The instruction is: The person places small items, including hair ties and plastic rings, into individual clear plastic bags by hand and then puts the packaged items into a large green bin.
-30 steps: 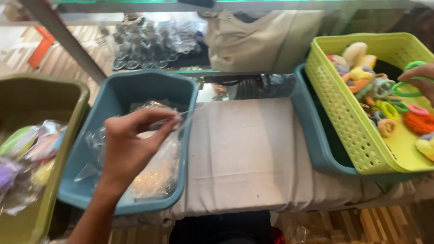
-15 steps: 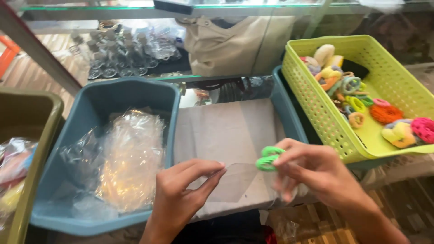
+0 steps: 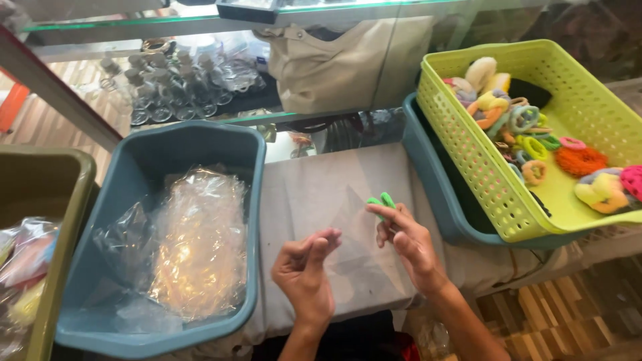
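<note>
A bare stretch of grey cloth-covered table (image 3: pixel 314 194) lies open between the two hands, the widest free passage. At nine o'clock, the blue-grey bin (image 3: pixel 247 220) walls it off, half filled with clear plastic bags (image 3: pixel 194 241). At three o'clock, a second blue-grey tub (image 3: pixel 435 200) carrying the yellow-green basket (image 3: pixel 468 147) blocks the way. At twelve o'clock, a glass shelf front (image 3: pixel 221 117) closes the far side.

left hand (image 3: pixel 304 271) seemingly pinching, right hand (image 3: pixel 408 237) pinching.
</note>
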